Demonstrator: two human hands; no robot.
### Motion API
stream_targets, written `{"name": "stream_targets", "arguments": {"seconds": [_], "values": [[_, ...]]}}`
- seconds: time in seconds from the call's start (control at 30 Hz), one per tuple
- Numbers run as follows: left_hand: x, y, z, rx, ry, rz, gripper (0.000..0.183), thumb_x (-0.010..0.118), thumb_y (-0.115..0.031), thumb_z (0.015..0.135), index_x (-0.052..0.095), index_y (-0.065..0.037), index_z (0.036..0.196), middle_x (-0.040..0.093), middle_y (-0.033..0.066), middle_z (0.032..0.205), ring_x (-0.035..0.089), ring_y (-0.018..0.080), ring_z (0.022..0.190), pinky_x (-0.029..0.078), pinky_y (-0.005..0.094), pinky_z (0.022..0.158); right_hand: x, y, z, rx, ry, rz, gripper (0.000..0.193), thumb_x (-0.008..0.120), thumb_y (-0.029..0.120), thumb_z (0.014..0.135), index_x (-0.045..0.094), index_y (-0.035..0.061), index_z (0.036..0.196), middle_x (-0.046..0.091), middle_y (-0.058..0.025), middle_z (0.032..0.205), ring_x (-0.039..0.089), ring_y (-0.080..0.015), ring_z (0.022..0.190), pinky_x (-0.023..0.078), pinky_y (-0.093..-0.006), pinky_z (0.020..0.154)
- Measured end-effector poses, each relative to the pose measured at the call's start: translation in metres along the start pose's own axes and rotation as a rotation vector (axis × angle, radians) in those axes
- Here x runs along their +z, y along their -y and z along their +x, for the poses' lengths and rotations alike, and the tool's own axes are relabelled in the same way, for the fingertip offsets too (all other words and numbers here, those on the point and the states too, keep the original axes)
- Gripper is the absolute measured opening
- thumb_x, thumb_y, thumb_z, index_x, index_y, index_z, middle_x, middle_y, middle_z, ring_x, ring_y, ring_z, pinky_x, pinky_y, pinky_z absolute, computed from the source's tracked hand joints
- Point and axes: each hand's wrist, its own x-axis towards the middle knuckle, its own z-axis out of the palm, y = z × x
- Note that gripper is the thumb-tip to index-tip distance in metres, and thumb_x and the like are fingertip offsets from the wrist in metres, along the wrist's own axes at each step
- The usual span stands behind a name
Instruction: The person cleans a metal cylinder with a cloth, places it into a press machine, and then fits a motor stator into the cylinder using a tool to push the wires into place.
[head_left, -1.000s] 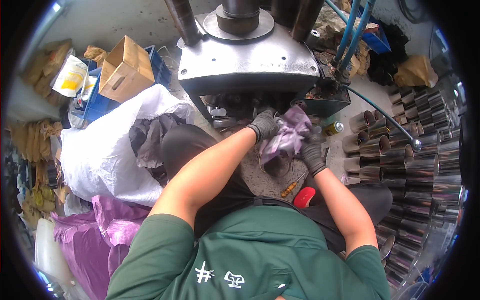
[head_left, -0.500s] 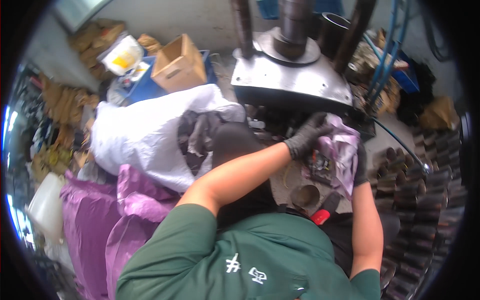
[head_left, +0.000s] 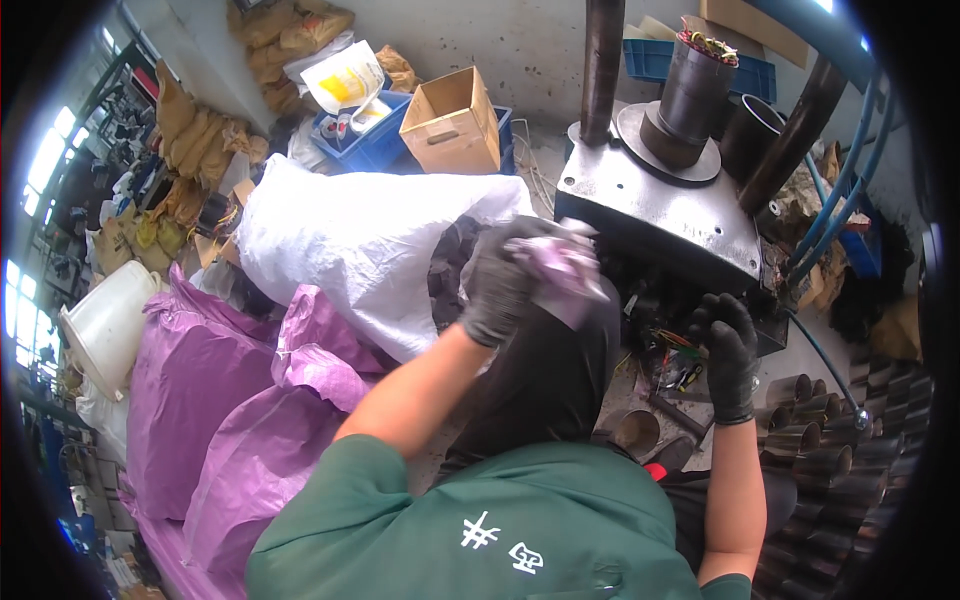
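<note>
My left hand [head_left: 505, 285], in a dark glove, is closed around a crumpled purple cloth-like sheet [head_left: 562, 268], held over my knee beside the mouth of a large white woven sack [head_left: 330, 225]. Dark grey scraps show inside that sack. My right hand [head_left: 728, 345], also gloved, is empty with its fingers curved and apart. It hovers in front of a metal press [head_left: 660, 195]. A metal cylinder [head_left: 697, 95] packed with coloured wires stands on the press's round plate. Loose wires and small tools [head_left: 675, 365] lie on the floor beside my right hand.
Purple woven sacks [head_left: 215, 400] slump at the left near a white bucket [head_left: 112, 325]. Behind the white sack stand a wooden box [head_left: 455, 125] and a blue crate [head_left: 375, 145]. Rows of metal tubes [head_left: 850, 465] cover the right side. Blue hoses [head_left: 840, 215] hang beside the press.
My left hand has moved left with the purple sheet, away from the press front toward the white sack. My right hand has let go of the sheet. The view has shifted too.
</note>
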Motion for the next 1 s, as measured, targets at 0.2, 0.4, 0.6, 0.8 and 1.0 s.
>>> {"name": "stream_targets", "arguments": {"seconds": [0.2, 0.4, 0.6, 0.8, 1.0], "values": [[-0.112, 0.015, -0.029, 0.004, -0.154, 1.126, 0.021, 0.075, -0.005, 0.089, 0.070, -0.005, 0.110, 0.071, 0.0090, 0.102, 0.070, 0.0239, 0.098, 0.056, 0.0348, 0.093, 0.070, -0.006, 0.065, 0.123, 0.024, -0.388, 0.056, 0.072, 0.022, 0.092, 0.059, -0.0037, 0.140, 0.069, -0.0154, 0.125, 0.070, -0.0215, 0.107, 0.060, -0.0358, 0.089], [-0.125, 0.067, -0.069, -0.206, 0.149, 1.175, 0.088, 0.054, 0.011, 0.079, 0.036, -0.010, 0.162, 0.034, 0.0273, 0.164, 0.041, 0.0447, 0.148, 0.040, 0.0451, 0.119, 0.209, -0.066, 0.170, 0.224, 0.476, -1.065, 0.061, 0.077, 0.031, 0.086, 0.059, -0.0048, 0.132, 0.066, -0.0313, 0.132, 0.065, -0.0432, 0.124, 0.052, -0.0437, 0.106], [-0.108, 0.093, -0.045, -0.169, 0.429, 1.205, 0.060, 0.063, -0.001, 0.090, 0.054, -0.015, 0.147, 0.060, 0.0191, 0.142, 0.063, 0.0410, 0.123, 0.051, 0.0452, 0.102, 0.229, -0.137, 0.201, 0.266, 0.509, -1.586, 0.044, 0.066, 0.017, 0.093, 0.063, 0.0053, 0.135, 0.069, -0.0292, 0.128, 0.067, -0.0416, 0.123, 0.054, -0.0465, 0.103], [-0.133, 0.145, -0.033, -0.073, 0.601, 1.699, 0.034, 0.060, -0.020, 0.097, 0.072, -0.018, 0.128, 0.064, 0.0100, 0.140, 0.069, 0.0313, 0.117, 0.056, 0.0482, 0.097, 0.245, -0.153, 0.202, -0.090, 0.325, -1.268, 0.035, 0.058, 0.005, 0.089, 0.071, 0.0073, 0.121, 0.073, -0.0287, 0.103, 0.072, -0.0433, 0.104, 0.058, -0.0475, 0.090], [-0.140, 0.146, 0.016, -0.724, 0.725, 1.732, 0.038, 0.055, -0.032, 0.101, 0.069, -0.018, 0.133, 0.066, 0.0094, 0.141, 0.053, 0.0278, 0.141, 0.039, 0.0666, 0.114, 0.247, -0.132, 0.180, -0.265, 0.248, -0.976, 0.027, 0.052, 0.005, 0.087, 0.071, 0.0021, 0.106, 0.071, -0.0276, 0.088, 0.072, -0.0427, 0.085, 0.056, -0.0463, 0.078]]}}
